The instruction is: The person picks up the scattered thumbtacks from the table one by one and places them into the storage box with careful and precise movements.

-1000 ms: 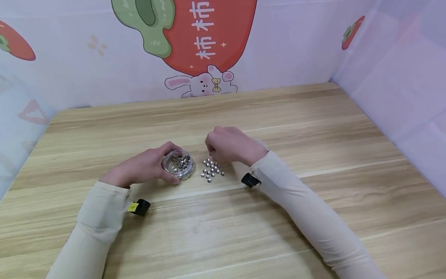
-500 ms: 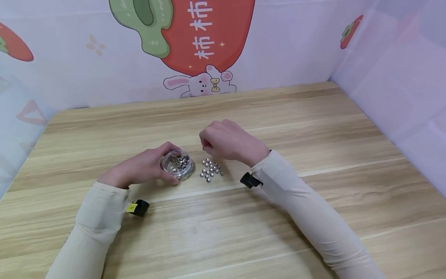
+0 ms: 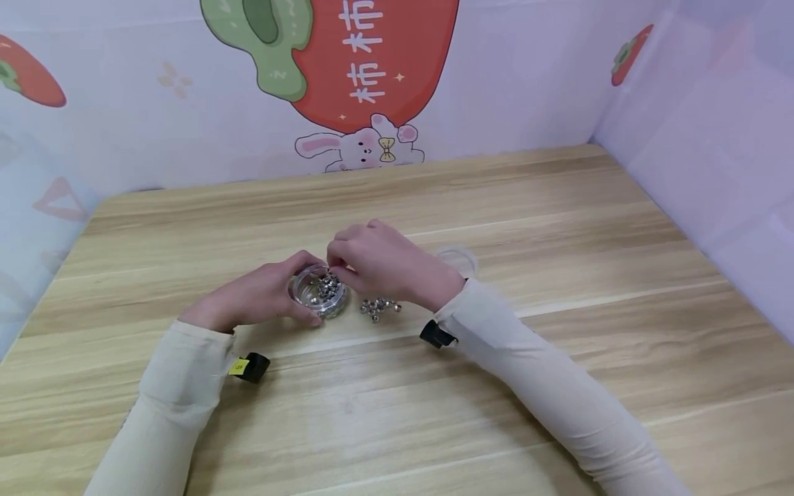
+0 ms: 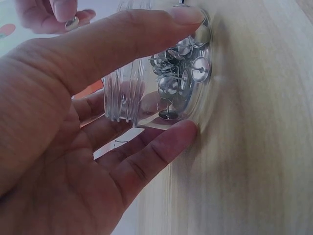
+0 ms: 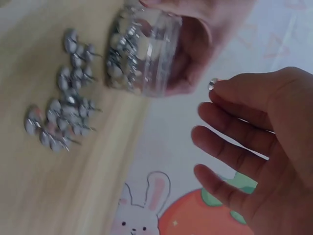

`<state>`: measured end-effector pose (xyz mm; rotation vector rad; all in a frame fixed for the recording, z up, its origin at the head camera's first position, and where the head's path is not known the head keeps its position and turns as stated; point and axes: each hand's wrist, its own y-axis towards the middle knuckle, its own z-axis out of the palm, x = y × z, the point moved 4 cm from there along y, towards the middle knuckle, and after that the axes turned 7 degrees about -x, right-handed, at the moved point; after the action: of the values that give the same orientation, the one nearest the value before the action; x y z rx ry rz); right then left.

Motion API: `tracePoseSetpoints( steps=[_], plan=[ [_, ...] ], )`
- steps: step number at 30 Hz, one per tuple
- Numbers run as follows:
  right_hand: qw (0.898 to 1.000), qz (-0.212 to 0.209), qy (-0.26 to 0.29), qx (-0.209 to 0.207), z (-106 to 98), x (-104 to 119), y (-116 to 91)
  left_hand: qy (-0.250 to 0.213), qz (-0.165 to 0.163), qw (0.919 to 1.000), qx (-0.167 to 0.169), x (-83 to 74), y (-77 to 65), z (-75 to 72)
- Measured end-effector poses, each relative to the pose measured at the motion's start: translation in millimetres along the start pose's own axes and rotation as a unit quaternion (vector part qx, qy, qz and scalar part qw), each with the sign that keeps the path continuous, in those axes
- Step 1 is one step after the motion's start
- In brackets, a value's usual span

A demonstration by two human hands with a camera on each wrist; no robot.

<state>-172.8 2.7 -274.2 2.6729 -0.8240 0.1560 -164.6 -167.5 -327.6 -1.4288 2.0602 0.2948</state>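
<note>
My left hand (image 3: 260, 293) grips a clear round jar (image 4: 122, 93), which stands upright on the table with its mouth uncovered. Thumb and fingers lie on opposite sides of its wall. Inside it are several silver thumbtacks (image 4: 168, 85), heaped toward one side. Over the jar's right rim in the head view is my right hand (image 3: 387, 262). It pinches one thumbtack (image 5: 212, 84) between thumb and index finger, apart from the jar; the other fingers are spread. Just right of the jar, several loose thumbtacks (image 5: 68, 110) lie on the table, partly hidden by the right hand in the head view.
A clear round lid (image 3: 457, 260) lies on the wooden table (image 3: 347, 413) behind the right wrist. Printed cloth walls (image 3: 509, 89) stand at the table's back and sides. Black wrist cameras (image 3: 437, 334) hang beneath both sleeves.
My right hand has risen from the loose thumbtacks and moved left to the jar's rim, carrying one thumbtack. The lid behind its wrist now shows. The left hand and jar have stayed put.
</note>
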Motion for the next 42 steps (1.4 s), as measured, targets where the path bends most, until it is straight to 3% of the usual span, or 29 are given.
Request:
tracePoseSetpoints(
  steps=[7,14,19,24,33,38,42],
  plan=[
    [1.000,-0.026,-0.009,-0.010,13.8,8.8,0.3,-0.003,-0.004,1.0000,0.005,-2.4,1.6,0.7],
    [0.997,-0.047,-0.031,-0.048,16.4,15.0,0.6,-0.001,-0.010,0.9999,0.014,-3.6,1.2,0.9],
    [0.997,-0.039,-0.038,-0.053,17.8,13.9,0.6,-0.008,-0.003,0.9999,0.011,-3.6,1.0,-0.2],
    [0.998,-0.023,-0.041,-0.040,18.3,11.5,0.3,-0.006,0.007,0.9999,0.008,-2.9,1.9,-0.8],
    [0.999,-0.019,-0.027,0.001,18.0,6.6,-0.9,-0.006,-0.006,0.9999,0.011,-1.6,1.2,-1.9],
    [0.999,0.010,-0.007,0.039,13.3,-4.9,-4.0,-0.006,-0.014,0.9999,0.007,-2.1,-0.2,-1.2],
    [0.998,0.030,0.006,0.062,6.3,-17.0,-8.1,0.000,-0.001,1.0000,0.001,-3.2,-1.0,-1.1]
  ],
)
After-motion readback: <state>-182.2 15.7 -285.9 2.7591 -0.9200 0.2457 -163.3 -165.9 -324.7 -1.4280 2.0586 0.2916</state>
